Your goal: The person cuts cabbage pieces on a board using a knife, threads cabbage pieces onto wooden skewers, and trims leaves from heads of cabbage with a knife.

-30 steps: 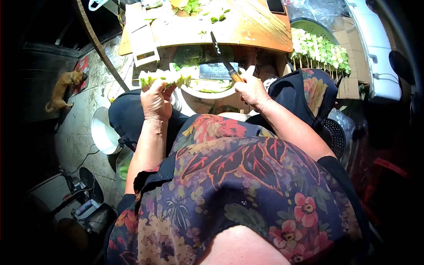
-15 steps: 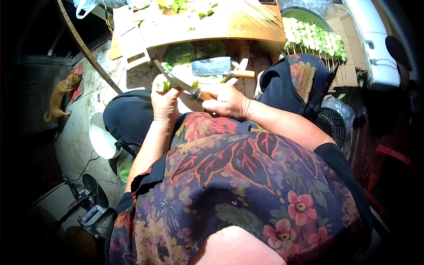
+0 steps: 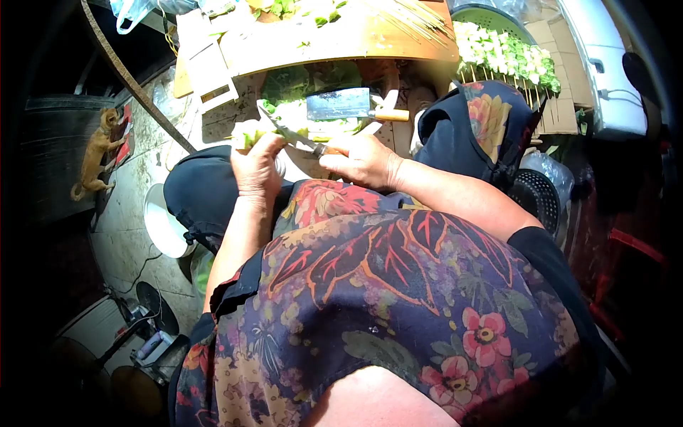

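Observation:
My left hand (image 3: 257,169) is closed around a pale green vegetable piece (image 3: 247,134), whose exact kind I cannot make out. In my right hand (image 3: 366,164) is a knife (image 3: 293,137) with a wooden handle, its blade pointing up and left towards my left hand. Just beyond both hands lies a cleaver (image 3: 338,104), its wooden handle to the right, above leafy green vegetables (image 3: 284,89). What the cleaver rests on is partly hidden.
A wooden table (image 3: 313,53) with leaf scraps and bamboo skewers (image 3: 416,21) stands ahead. Skewered greens (image 3: 505,57) sit at the right by a green colander (image 3: 491,16). A white bucket (image 3: 162,220) is at my left, and a dog (image 3: 99,153) stands farther left.
My left hand has shifted slightly left with the vegetable piece, away from the knife blade. My right hand with the knife has barely moved.

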The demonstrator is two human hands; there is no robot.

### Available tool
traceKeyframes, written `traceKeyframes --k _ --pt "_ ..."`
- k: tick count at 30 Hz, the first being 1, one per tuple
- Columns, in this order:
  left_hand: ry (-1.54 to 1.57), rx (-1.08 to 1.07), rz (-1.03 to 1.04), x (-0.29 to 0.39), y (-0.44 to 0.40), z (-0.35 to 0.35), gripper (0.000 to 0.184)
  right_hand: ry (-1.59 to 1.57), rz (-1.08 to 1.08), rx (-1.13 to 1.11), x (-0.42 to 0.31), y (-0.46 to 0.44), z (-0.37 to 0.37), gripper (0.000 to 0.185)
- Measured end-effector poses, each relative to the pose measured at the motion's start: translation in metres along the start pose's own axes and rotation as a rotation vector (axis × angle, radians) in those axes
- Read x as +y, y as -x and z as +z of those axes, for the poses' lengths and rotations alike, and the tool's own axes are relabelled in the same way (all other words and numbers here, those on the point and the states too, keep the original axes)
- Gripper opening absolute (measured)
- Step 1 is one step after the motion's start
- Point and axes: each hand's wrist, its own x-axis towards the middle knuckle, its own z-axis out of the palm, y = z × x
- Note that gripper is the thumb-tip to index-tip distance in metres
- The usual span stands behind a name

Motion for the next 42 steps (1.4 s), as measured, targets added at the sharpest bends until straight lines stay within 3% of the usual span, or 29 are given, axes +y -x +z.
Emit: traceKeyframes --k 3,8,10,14,18,23,26,31,33,38,40,41,42 --pt "-0.094 0.059 0.053 0.007 -0.010 -0.017 0.021 0.042 0.147 -0.183 -0.005 0.003 -0.014 0.035" --pt "-0.086 0.071 0.049 0.012 -0.003 -0.003 0.024 0.053 0.152 -0.153 -0.003 0.005 -0.012 0.034" --pt "-0.072 0.025 0.037 0.006 0.000 -0.002 0.025 0.011 -0.005 -0.061 -0.001 0.004 -0.008 0.037" --pt "-0.069 -0.048 0.007 0.000 0.004 0.001 0.029 -0.007 0.151 -0.065 -0.002 -0.002 -0.006 0.036" --pt "-0.033 -0.046 0.055 0.008 0.004 0.002 0.029 -0.026 0.084 0.040 -0.005 0.000 -0.004 0.036" --pt "-0.008 0.212 0.121 0.021 -0.011 -0.020 0.023 -0.197 0.336 -0.006 0.004 0.005 -0.008 0.032" --pt "-0.032 0.212 0.118 0.023 -0.010 -0.013 0.026 -0.226 0.315 0.006 0.005 0.003 -0.009 0.031" --pt "-0.020 0.173 -0.034 0.014 -0.008 -0.008 0.033 -0.353 0.382 -0.029 -0.013 0.003 -0.016 0.029" --pt "-0.027 0.158 -0.032 0.013 -0.005 -0.004 0.034 -0.197 0.270 -0.119 -0.016 0.002 -0.017 0.044" --pt "-0.021 0.022 -0.019 0.016 0.004 0.004 0.035 -0.119 0.191 -0.095 -0.011 -0.001 -0.010 0.044" --pt "-0.028 -0.005 -0.007 0.017 0.004 0.003 0.036 -0.096 0.093 -0.018 -0.008 0.000 -0.009 0.032" --pt "-0.039 -0.015 0.023 0.016 0.002 -0.002 0.037 -0.096 0.093 -0.018 -0.009 0.000 -0.010 0.032" --pt "-0.050 -0.024 0.054 0.017 0.001 -0.005 0.038 -0.189 0.230 -0.041 -0.012 0.000 -0.012 0.032"
